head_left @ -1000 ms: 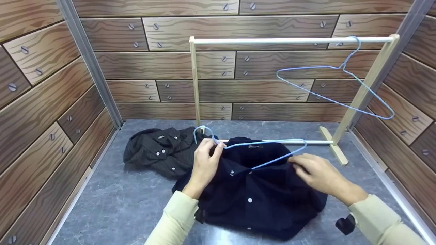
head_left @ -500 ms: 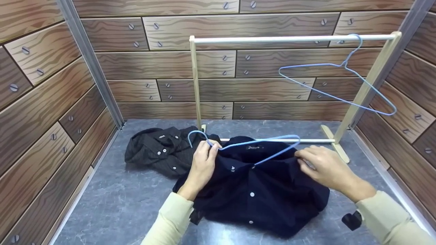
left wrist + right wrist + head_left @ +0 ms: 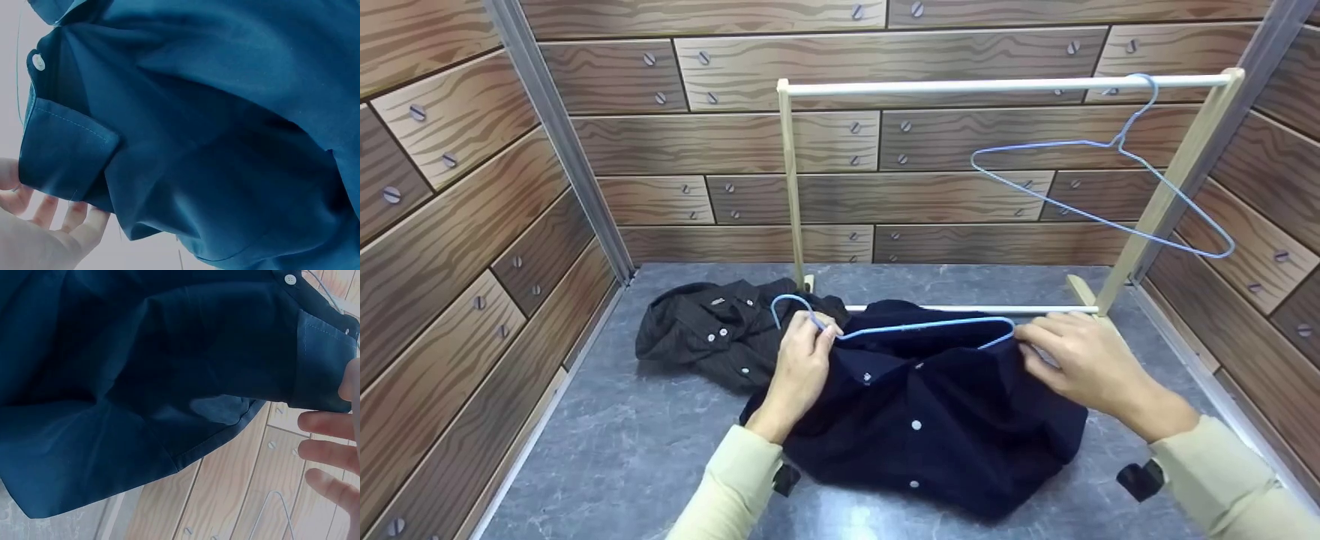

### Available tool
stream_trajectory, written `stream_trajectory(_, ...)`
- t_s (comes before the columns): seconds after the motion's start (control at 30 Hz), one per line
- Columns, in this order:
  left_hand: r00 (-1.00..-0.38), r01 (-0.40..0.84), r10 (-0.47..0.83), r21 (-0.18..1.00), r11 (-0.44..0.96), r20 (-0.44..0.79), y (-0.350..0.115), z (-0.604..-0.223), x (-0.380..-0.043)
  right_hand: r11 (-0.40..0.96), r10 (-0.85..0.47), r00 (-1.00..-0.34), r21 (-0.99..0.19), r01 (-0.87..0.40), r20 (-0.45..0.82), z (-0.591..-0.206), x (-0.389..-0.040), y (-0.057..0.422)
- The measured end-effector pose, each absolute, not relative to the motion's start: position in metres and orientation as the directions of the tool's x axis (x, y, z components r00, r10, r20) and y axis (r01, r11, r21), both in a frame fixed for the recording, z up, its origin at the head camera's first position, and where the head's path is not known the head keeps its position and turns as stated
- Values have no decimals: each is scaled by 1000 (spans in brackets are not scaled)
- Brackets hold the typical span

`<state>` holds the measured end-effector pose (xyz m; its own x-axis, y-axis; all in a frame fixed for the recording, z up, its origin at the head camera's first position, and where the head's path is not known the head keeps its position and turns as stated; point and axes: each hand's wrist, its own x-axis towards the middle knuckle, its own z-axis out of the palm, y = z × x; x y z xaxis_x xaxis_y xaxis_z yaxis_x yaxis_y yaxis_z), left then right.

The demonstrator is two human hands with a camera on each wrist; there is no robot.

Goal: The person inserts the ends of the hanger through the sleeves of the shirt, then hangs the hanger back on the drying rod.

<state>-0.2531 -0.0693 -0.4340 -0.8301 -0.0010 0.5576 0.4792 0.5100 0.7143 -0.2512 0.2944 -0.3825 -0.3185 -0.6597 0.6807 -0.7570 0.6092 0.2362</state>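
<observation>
A navy button shirt (image 3: 915, 450) lies with its collar opening toward the back. Inside that opening runs a blue wire hanger (image 3: 926, 325), its hook out at the left and its lower bar mostly hidden by the cloth. My left hand (image 3: 799, 356) grips the hanger just below the hook, beside the left side of the collar; in the left wrist view its fingers (image 3: 73, 216) are behind the collar edge. At the opening's right side, my right hand (image 3: 1072, 356) pinches the shirt by the collar (image 3: 326, 360), close to the hanger's end.
A dark grey shirt (image 3: 712, 337) lies crumpled on the left. Behind stands a wooden rack (image 3: 790, 180) with a white top rail (image 3: 960, 87). Another blue hanger (image 3: 1102, 217) hangs from the rail's right end. Plank-patterned walls (image 3: 720, 150) enclose the grey tabletop (image 3: 607, 450).
The hanger's free end has tipped down and sunk deeper into the collar opening. My left hand has shifted slightly left and down, and my right hand slightly right, both keeping their hold.
</observation>
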Motion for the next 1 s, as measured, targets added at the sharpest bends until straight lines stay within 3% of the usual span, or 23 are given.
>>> stream_trajectory(0.43, -805, 476, 108, 528, 703, 583, -58, -442, -246, 632, -624, -332, 208, -746, 708, -376, -248, 291)
stream_trajectory(0.67, -756, 573, 165, 520, 633, 633, -50, -437, -245, 671, -588, -458, 86, -736, 667, -381, -245, 279)
stream_trajectory(1.0, -650, 717, 238, 479, 507, 722, -40, -429, -242, 669, -620, -512, 59, -741, 594, -390, -247, 260)
